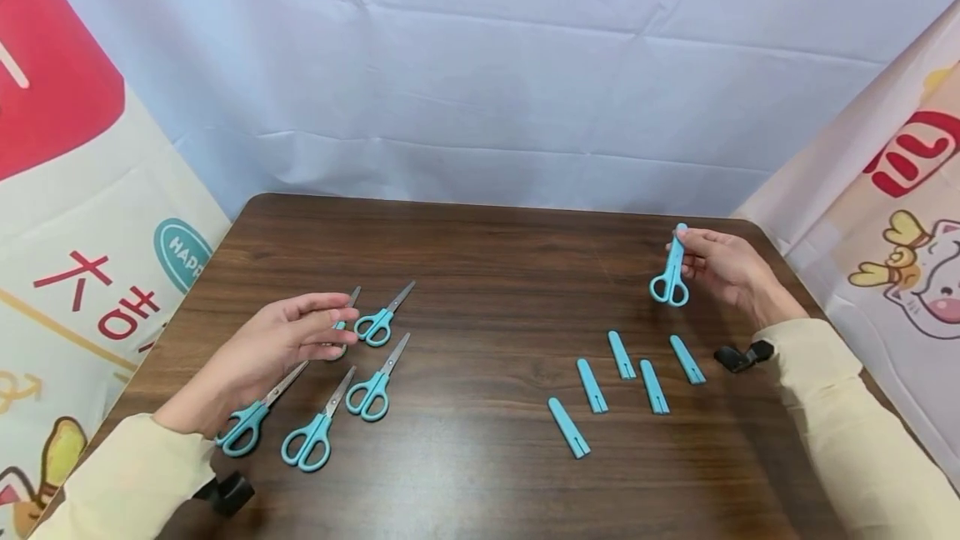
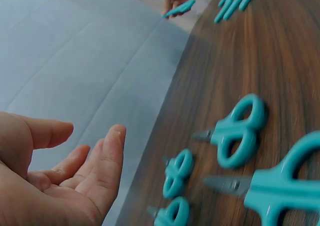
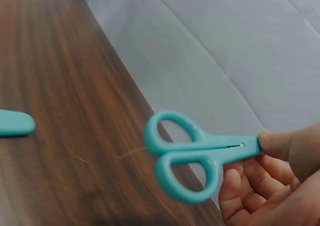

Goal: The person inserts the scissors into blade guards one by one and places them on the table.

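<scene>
A sheathed pair of scissors (image 1: 670, 277) is held above the far right part of the tabletop (image 1: 480, 273) by the right hand (image 1: 726, 267); the blade end is pinched between thumb and fingers, the finger rings hang downward, and no contact with the tabletop is seen. The left hand (image 1: 281, 344) is found with nothing in its grasp; its fingers are spread loosely and raised over five bare pairs of scissors (image 1: 383, 374), one of them partly hidden by the fingers; no touch is shown.

The step in hand is judged to be the handling of the single covered pair; whether its cover (image 1: 678, 245) is to be left on or drawn off cannot be determined. For the next move, either a controlled lowering to the tabletop or a straight pull along the blades is judged to be called for; a steady pinch on the cover is advised in both cases.

As to containers, five loose covers (image 1: 592, 386) are noted on the right side, nearer than the held pair, lying apart from one another; no blades are seen in them, though their interiors cannot be inspected; the held cover is judged to contain the blades, none of which is exposed.
</scene>
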### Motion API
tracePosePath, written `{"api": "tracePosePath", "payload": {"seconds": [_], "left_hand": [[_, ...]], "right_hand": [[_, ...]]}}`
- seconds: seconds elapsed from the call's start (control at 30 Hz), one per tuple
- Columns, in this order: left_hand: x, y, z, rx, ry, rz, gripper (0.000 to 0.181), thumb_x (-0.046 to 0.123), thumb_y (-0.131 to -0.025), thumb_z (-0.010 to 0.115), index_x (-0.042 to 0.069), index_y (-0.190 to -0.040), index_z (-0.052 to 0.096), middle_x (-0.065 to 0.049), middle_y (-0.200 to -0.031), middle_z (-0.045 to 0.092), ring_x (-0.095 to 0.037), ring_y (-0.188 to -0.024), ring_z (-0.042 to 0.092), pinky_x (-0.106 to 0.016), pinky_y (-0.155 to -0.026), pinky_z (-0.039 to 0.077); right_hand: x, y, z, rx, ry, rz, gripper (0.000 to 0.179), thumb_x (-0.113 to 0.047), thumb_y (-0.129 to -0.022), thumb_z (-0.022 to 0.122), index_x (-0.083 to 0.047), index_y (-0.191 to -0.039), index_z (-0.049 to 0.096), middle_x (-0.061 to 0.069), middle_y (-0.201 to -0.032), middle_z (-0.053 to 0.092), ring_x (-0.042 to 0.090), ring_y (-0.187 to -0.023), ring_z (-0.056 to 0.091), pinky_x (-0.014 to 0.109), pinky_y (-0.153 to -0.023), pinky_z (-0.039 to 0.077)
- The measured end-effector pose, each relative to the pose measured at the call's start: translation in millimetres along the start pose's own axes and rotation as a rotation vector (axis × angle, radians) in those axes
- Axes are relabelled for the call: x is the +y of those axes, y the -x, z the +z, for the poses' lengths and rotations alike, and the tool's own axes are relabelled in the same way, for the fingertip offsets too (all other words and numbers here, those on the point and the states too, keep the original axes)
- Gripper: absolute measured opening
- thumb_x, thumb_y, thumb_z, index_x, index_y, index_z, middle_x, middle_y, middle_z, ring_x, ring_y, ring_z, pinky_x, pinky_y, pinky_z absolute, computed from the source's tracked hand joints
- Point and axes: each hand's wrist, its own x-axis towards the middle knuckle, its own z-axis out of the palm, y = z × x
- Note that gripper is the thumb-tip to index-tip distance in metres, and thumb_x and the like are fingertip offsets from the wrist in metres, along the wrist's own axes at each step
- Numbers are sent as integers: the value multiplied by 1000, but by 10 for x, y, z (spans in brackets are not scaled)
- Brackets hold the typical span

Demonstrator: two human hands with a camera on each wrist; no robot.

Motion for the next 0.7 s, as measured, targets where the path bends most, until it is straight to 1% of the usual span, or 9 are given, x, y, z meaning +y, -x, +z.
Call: {"api": "tracePosePath", "payload": {"seconds": [0.07, 0.13, 0.3, 0.43, 0.53, 0.57, 0.63, 0.67, 0.7], "left_hand": [[-6, 4, -69, 17, -9, -6, 61, 28, -109, 56, -7, -154, 35, -14, -144, 58, -19, -113, 69, -34, -96, 58], [-13, 9, -131, 36, -32, -9, 61, 28, -109, 56, -7, -154, 35, -14, -143, 59, -17, -112, 70, -34, -96, 58], [-49, -1, -252, 69, -103, -14, 60, 28, -110, 53, -7, -155, 33, -24, -149, 52, -14, -112, 69, -33, -95, 59], [-95, -30, -312, 85, -133, -22, 60, 27, -110, 53, -7, -155, 33, -27, -149, 50, -16, -112, 69, -31, -94, 59], [-130, -46, -381, 97, -168, -27, 59, 25, -111, 52, -9, -155, 32, -30, -149, 49, -18, -112, 69, -31, -93, 59], [-142, -50, -406, 102, -184, -29, 58, 24, -111, 52, -10, -154, 32, -30, -148, 49, -18, -111, 69, -31, -93, 59], [-167, -61, -453, 113, -217, -43, 57, 22, -111, 51, -10, -154, 33, -32, -148, 49, -18, -109, 70, -32, -92, 60], [-182, -67, -471, 114, -232, -46, 56, 21, -111, 50, -11, -153, 33, -32, -147, 50, -18, -108, 69, -32, -92, 60], [-199, -75, -486, 116, -250, -50, 55, 20, -111, 50, -12, -153, 34, -33, -145, 51, -18, -107, 70, -32, -91, 60]], "right_hand": [[-14, -71, -35, -2, 19, 13, 20, -24, -107, 59, -15, -98, 75, 0, -90, 71, 11, -74, 59, 24, -65, 54], [-26, -142, -57, 7, 65, 33, 19, -27, -106, 59, -18, -98, 74, -3, -89, 68, 10, -74, 57, 25, -66, 52], [-29, -271, -95, 43, 216, 72, 17, -34, -106, 59, -25, -98, 70, -6, -88, 59, 11, -77, 53, 27, -69, 51], [-7, -329, -143, 47, 235, 78, 21, -31, -108, 56, -26, -92, 70, -7, -88, 60, 10, -79, 54, 25, -71, 52], [18, -387, -176, 47, 242, 65, 25, -28, -109, 54, -28, -90, 70, -8, -88, 60, 9, -81, 55, 24, -73, 53], [32, -410, -183, 46, 256, 56, 24, -27, -109, 53, -27, -91, 69, -8, -89, 60, 9, -83, 55, 25, -75, 53], [66, -458, -192, 52, 299, 46, 18, -27, -110, 52, -23, -100, 66, -9, -89, 60, 9, -84, 55, 25, -77, 53], [91, -480, -193, 58, 317, 42, 15, -26, -110, 52, -19, -106, 65, -10, -89, 61, 8, -85, 56, 25, -78, 53], [114, -497, -193, 62, 330, 43, 17, -25, -110, 52, -15, -115, 64, -11, -88, 61, 7, -85, 56, 24, -78, 54]]}}
